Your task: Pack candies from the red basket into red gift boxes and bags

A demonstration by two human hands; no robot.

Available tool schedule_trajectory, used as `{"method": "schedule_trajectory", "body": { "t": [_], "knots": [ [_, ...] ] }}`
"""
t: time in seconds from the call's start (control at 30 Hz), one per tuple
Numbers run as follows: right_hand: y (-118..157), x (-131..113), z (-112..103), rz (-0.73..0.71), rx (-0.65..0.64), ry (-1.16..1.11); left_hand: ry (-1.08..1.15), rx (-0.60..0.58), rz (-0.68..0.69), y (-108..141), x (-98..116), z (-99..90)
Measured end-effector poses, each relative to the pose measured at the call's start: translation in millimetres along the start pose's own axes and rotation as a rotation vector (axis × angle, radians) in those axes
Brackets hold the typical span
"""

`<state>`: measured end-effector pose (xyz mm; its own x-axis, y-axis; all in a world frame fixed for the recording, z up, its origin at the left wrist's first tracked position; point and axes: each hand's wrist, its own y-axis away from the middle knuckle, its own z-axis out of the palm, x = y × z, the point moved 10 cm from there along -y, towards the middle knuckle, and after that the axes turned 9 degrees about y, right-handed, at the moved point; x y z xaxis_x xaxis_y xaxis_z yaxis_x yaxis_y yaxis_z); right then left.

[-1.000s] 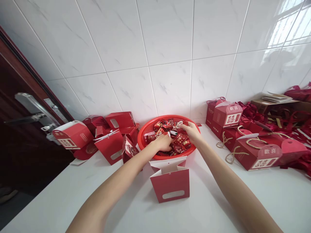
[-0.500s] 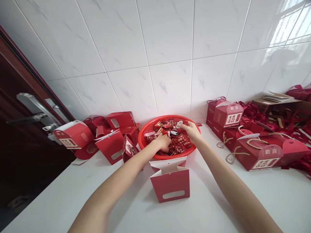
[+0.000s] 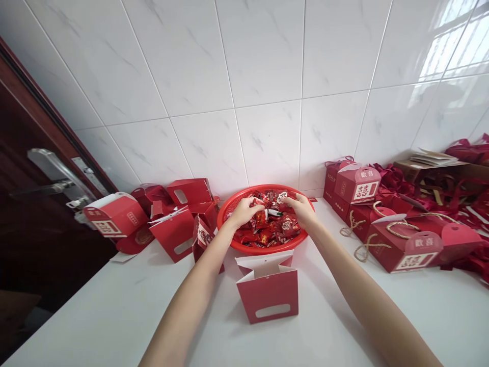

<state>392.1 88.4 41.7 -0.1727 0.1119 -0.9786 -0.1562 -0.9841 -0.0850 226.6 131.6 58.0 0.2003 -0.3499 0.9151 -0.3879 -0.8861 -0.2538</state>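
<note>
A red plastic basket [image 3: 223, 208] full of red wrapped candies [image 3: 282, 227] stands against the wall. Over its left side is my left hand [image 3: 244, 211], its thumb and fingers pinched on a red wrapped candy. At the right side of the basket my right hand [image 3: 301, 210] reaches in, fingers closed on a candy with a white label [image 3: 281, 196]. Directly in front of the basket, between my forearms, a red paper gift box [image 3: 269, 295] stands upright with its top unfolded; it has an oval handle slot. Neither hand touches the box.
On the left are several red boxes [image 3: 171, 234], some unfolded, near a dark door with a metal handle [image 3: 57, 173]. Closed gift boxes with rope handles [image 3: 405, 242] stand on the right. Behind them lie dark red ribbons [image 3: 391, 178] and a cardboard box [image 3: 416, 171].
My left hand has moved up and left from the middle of the candies to the basket's left side. My right hand has stayed almost in place. The front box has not moved.
</note>
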Motion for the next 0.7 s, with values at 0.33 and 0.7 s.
{"method": "schedule_trajectory", "body": {
  "t": [0.33,0.7],
  "knots": [
    [14,-14,16,-0.012,-0.206,-0.013,0.658,-0.057,-0.249,26,1,20.1],
    [71,-75,35,-0.176,-0.384,0.143,0.634,0.028,0.028,79,50,6.5]
  ]
}}
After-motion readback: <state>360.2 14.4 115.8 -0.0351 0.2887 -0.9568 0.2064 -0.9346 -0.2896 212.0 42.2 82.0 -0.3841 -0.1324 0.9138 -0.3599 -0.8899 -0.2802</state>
